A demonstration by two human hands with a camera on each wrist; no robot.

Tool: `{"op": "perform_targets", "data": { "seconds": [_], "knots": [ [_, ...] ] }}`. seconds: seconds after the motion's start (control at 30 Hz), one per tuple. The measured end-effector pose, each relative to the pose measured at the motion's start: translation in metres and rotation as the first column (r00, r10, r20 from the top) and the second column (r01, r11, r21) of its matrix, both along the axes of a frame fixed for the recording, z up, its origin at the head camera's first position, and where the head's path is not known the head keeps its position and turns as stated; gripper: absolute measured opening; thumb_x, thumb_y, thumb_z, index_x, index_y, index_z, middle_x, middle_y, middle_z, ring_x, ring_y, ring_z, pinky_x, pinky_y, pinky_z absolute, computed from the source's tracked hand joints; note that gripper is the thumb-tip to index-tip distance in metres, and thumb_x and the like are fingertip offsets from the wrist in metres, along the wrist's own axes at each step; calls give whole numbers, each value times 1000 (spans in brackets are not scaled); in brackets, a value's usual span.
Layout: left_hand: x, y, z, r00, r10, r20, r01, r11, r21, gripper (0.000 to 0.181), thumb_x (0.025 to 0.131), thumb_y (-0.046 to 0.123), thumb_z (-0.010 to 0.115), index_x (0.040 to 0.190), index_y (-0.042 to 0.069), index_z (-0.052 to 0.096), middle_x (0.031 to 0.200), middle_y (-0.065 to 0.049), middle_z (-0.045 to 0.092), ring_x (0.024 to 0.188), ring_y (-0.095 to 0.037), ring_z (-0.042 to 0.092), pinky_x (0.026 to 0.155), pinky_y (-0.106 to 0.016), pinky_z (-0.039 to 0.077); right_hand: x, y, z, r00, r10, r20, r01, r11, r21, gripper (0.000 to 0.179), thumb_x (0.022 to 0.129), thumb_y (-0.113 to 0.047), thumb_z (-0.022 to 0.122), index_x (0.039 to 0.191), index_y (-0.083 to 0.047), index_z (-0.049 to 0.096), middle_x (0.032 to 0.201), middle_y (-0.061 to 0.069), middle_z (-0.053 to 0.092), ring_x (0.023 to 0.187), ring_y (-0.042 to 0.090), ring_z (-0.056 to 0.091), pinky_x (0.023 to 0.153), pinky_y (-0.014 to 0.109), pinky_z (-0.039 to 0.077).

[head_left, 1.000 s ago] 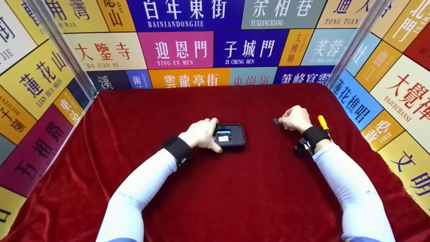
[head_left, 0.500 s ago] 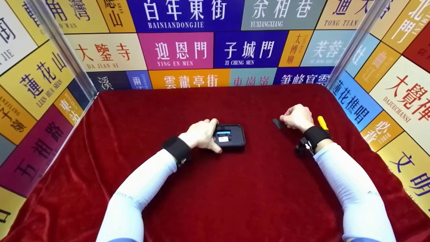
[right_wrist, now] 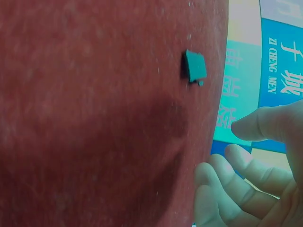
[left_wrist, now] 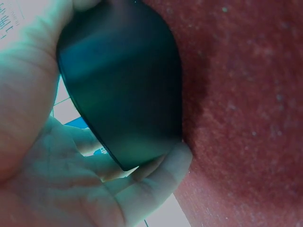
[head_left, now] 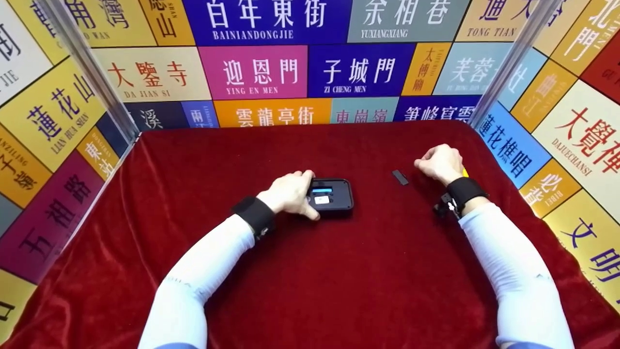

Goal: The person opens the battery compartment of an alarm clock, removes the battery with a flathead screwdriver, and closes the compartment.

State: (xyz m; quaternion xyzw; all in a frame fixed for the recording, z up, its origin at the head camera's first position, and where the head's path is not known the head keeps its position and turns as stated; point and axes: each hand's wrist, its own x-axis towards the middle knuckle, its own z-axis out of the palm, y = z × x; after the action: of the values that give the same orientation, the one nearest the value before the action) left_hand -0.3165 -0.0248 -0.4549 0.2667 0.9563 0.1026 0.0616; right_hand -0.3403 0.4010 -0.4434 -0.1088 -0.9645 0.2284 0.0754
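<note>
Left hand (head_left: 286,192): fingers and thumb curled round the left end of a black rounded-corner device (head_left: 340,195); thumb on the near side, fingers on the far side. Device: on the tabletop (head_left: 334,281), about midway between left and right edges, recessed face up, with a blue strip (head_left: 321,190) and a white label (head_left: 321,199).

Right hand (head_left: 440,163): near the far right corner of the tabletop; thumb apart from loosely bent fingers, a gap between them, holding nothing.

Small black rectangular cover (head_left: 400,177): flat on the tabletop, beside the right hand and apart from it, right of the device; small tabs at one end in the right wrist view.

Yellow object (head_left: 465,172): towards the right edge, mostly hidden behind the right wrist.

Surface: dark red velvety cloth, creased towards the left edge.

Room: walls of coloured panels with Chinese characters, including a pink "YING EN MEN" panel (head_left: 254,72); metal posts (head_left: 508,60) at both far corners.

Person: pale sleeves (head_left: 503,261), black wrist straps (head_left: 253,214).
</note>
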Motion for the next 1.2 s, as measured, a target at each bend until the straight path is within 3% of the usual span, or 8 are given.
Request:
{"op": "perform_targets", "data": {
  "seconds": [0.13,0.43,0.77,1.2],
  "knots": [
    [0,1,0,1000,-1,0,1,1000,-3,103,68,55,103,147,10,54,130,-17,72,122,-38,74,105,-53,63,2,7,1,999,-33,12,33,999,-4,36,92,-41,77,103,-8,86,120,27,80,115,54,70,91,65,60],
    [0,1,2,1000,-4,-1,4,1000,-5,105,68,56,103,148,11,53,131,-17,71,122,-37,74,105,-53,63,2,27,3,997,-74,-13,74,996,46,39,93,-41,74,104,-5,82,119,30,77,113,57,70,91,65,59],
    [-1,2,5,1000,-16,4,16,1000,-9,102,68,55,103,146,10,54,130,-16,71,122,-37,74,105,-53,63,4,56,-6,991,-135,24,132,988,84,41,91,-37,69,111,-2,78,125,33,75,119,60,68,94,69,59],
    [-1,0,2,1000,-12,7,12,1000,-13,105,68,55,103,148,10,53,131,-16,71,122,-36,74,106,-52,63,2,69,-14,988,-143,61,132,978,158,37,91,-22,61,113,8,65,133,45,61,126,70,61,99,77,56]
  ]
}}
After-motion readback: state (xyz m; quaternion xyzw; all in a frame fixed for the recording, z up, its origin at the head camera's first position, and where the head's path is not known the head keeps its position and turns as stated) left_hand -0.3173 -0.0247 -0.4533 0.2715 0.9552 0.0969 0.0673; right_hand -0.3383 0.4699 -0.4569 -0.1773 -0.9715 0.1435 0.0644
